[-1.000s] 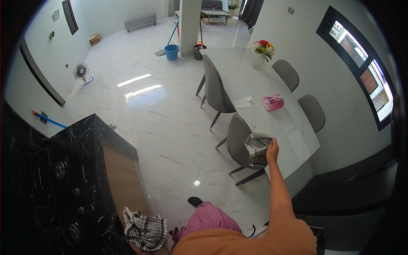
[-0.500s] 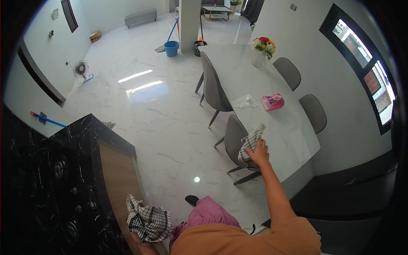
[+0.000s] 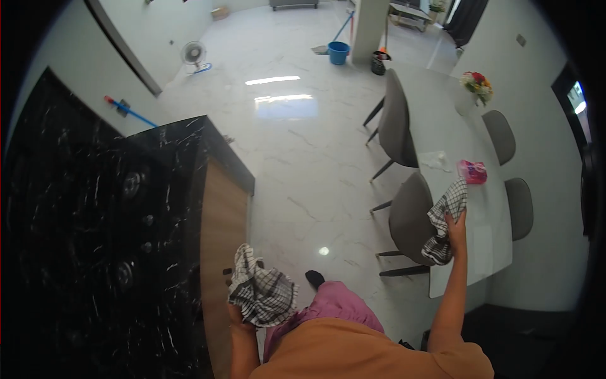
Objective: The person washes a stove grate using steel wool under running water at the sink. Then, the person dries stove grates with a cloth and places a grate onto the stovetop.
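Observation:
A crumpled black-and-white checked cloth (image 3: pixel 268 294) hangs from my left hand (image 3: pixel 238 317), beside the wooden cabinet front. The cloth covers most of those fingers. My right hand (image 3: pixel 457 228) is closed around a second checked cloth (image 3: pixel 450 201), held over the near side edge of the white marble table (image 3: pixel 470 256). This cloth hangs long and loose, its upper end just short of a pink tissue pack (image 3: pixel 472 172). Close to my right hand is the grey chair (image 3: pixel 409 218). Whether the cloth touches the tabletop or chair, I cannot tell.
On my left stands a black marble counter (image 3: pixel 170 151) with a stove. Crumpled white plastic (image 3: pixel 435 160) and a flower vase (image 3: pixel 467 101) are on the table. Farther off are another chair (image 3: pixel 394 120), a blue bucket (image 3: pixel 338 54) and a fan (image 3: pixel 194 55).
My view has turned left, so the room sits farther right in the picture. Both hands keep their cloths; the right-hand cloth now hangs in a longer, looser shape.

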Available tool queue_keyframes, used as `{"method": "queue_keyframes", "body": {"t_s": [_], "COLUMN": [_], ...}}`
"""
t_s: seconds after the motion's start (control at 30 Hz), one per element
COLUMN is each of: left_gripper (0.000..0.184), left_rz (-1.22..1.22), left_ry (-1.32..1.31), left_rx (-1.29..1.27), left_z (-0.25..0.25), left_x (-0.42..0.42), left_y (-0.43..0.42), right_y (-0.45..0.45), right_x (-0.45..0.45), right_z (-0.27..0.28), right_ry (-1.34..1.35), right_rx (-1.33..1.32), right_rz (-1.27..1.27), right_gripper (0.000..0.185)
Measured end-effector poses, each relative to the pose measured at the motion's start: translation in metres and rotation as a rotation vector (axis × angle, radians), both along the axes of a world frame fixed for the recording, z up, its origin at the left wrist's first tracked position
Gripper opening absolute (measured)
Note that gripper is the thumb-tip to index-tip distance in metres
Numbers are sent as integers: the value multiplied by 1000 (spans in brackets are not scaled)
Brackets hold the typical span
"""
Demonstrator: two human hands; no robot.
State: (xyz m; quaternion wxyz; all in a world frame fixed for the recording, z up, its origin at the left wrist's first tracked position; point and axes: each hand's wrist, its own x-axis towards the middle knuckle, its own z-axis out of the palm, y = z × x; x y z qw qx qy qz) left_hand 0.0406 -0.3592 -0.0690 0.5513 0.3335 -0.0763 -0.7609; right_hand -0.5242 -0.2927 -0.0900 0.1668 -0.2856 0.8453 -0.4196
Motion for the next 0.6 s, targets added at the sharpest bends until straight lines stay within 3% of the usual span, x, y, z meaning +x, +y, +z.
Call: {"method": "queue_keyframes", "body": {"t_s": [0.03, 0.13, 0.23, 0.33, 0.37, 0.47, 0.53, 0.57, 0.6], "left_gripper": [48, 52, 59, 63, 67, 77, 77, 79, 81], "left_rz": [32, -39, -12, -25, -50, -131, -134, -120, -80], "left_ry": [131, 383, 567, 454, 330, 324, 259, 195, -98], "left_rx": [39, 56, 99, 67, 18, 69, 69, 8, 46], "left_z": [-15, 10, -4, 6, 9, 2, 14, 27, 31], "left_x": [9, -5, -1, -2, -3, 5, 4, 1, 1], "left_y": [5, -1, -2, -4, -6, -3, -3, -6, 0], "right_y": [-4, 3, 6, -17, -32, -77, -91, -92, -93], "right_x": [8, 1, 23, 62, 85, 234, 331, 382, 425], "right_z": [8, -58, -64, -23, -13, 37, 38, 40, 45], "right_ry": [204, 187, 415, 918, 807, -55, 20, -114, 189], "right_rx": [215, 605, 594, 320, 45, -211, -366, -408, -297], "right_rz": [75, 155, -2, -13, 174, 740, 1221, 1402, 1556], "right_gripper": [93, 93, 93, 92, 89, 90, 96, 88, 73]}}
